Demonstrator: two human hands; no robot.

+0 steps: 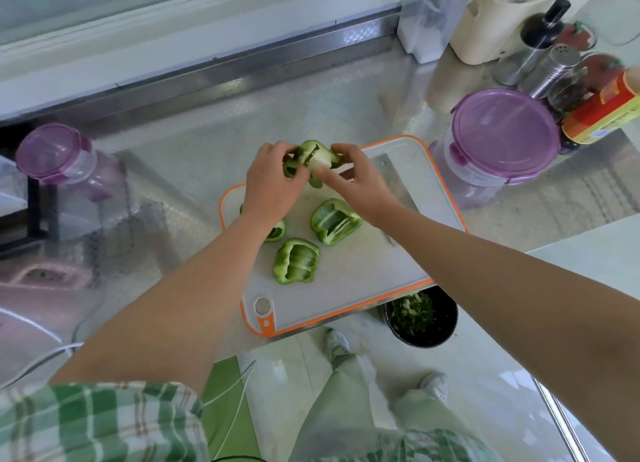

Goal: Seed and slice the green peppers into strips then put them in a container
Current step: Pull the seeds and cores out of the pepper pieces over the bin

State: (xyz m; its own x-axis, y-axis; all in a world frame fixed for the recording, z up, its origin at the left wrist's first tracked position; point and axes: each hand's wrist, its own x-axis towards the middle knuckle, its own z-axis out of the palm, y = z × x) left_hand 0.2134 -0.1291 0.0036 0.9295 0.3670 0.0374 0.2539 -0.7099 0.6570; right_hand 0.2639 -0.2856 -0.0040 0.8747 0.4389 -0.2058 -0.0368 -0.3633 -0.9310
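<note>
Above the far end of the white, orange-rimmed cutting board (363,281), both hands hold a green pepper half (313,153). My left hand (273,184) grips its left side. My right hand (353,181) pinches the pale seed core at its middle. Two seeded halves lie cut side up on the board, one (335,221) at the middle and one (297,261) nearer me. Another piece (277,231) shows partly under my left forearm. A knife blade (398,184) lies on the board's right side, mostly hidden by my right arm.
A clear container with a purple lid (502,135) stands right of the board, another purple-lidded one (52,153) at the far left. Bottles and shakers (554,63) crowd the back right. A black bin (420,317) with green scraps sits below the counter edge.
</note>
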